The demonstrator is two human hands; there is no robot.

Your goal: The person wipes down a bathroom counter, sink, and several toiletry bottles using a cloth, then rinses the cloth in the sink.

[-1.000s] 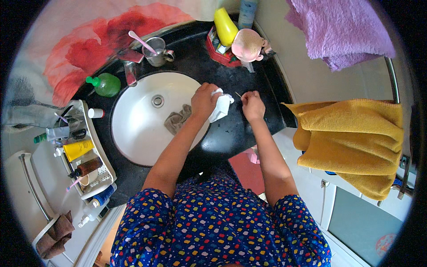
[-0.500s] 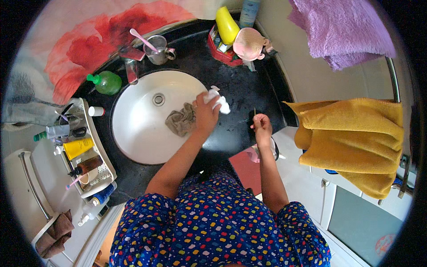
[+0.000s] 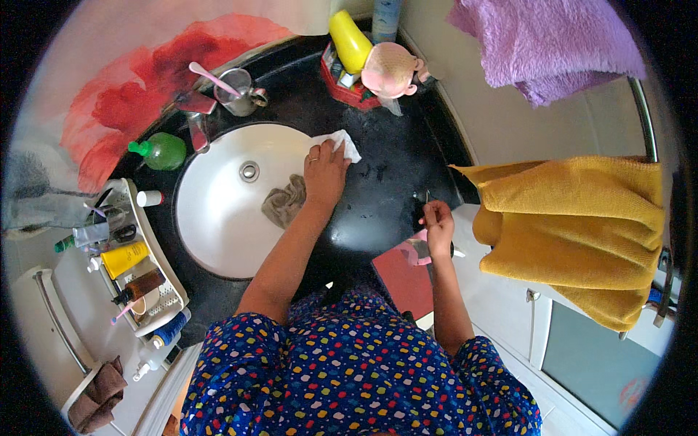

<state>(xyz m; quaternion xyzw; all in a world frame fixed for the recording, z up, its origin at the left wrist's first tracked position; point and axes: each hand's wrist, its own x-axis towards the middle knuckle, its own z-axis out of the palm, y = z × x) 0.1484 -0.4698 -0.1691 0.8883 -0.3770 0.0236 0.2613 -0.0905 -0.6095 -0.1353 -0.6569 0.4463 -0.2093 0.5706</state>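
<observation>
My left hand [image 3: 325, 173] reaches over the right rim of the white sink [image 3: 211, 232] and holds a white tissue [image 3: 347, 147] down against the rim and the black counter [image 3: 378, 211]. A ring shows on one finger. Beside that hand, a crumpled grey-brown cloth [image 3: 282, 203] lies inside the sink. My right hand [image 3: 438, 225] is held by the counter's front right edge, fingers closed in a pinch on a thin stick-like piece [image 3: 427, 195]. The piece is too small to name.
Behind the sink stand a faucet [image 3: 198, 131], a clear mug [image 3: 236, 102] and a green bottle [image 3: 163, 151]. A red box [image 3: 338, 87] of items sits at the back. Left is a white rack [image 3: 171, 269] of bottles. Mustard [image 3: 567, 218] and purple [image 3: 545, 51] towels hang right.
The tissue was bunched up in my left hand; now it lies flatter under the fingers at the sink's rim. My right hand has shifted slightly right and nearer. The whole view has moved a little.
</observation>
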